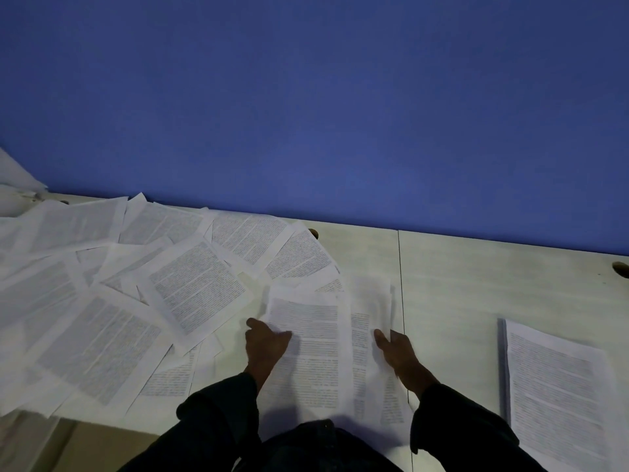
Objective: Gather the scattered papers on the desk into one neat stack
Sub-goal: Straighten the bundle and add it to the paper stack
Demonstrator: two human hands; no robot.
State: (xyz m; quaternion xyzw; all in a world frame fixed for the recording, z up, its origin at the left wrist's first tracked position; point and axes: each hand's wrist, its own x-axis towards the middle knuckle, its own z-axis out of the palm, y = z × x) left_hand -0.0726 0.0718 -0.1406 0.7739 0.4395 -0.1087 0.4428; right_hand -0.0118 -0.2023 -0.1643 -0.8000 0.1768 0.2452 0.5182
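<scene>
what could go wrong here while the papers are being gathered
1. The left hand and right hand hold a small bundle whose sheets sit offset; squaring it carelessly could crease them.
2. The scattered papers overlap, and some overhang the desk front edge at the left; dragging one may pull others to the floor.
3. The stack at the right lies close to the front edge; a sleeve might knock it askew.

- Looks like an office workstation.
- Pale bench [459, 284] in two sections with a seam between, cable holes [620, 268] at the back edge.
- Blue partition panel [323, 107] directly behind.
- Printed text pages [197, 287] spread over it.
</scene>
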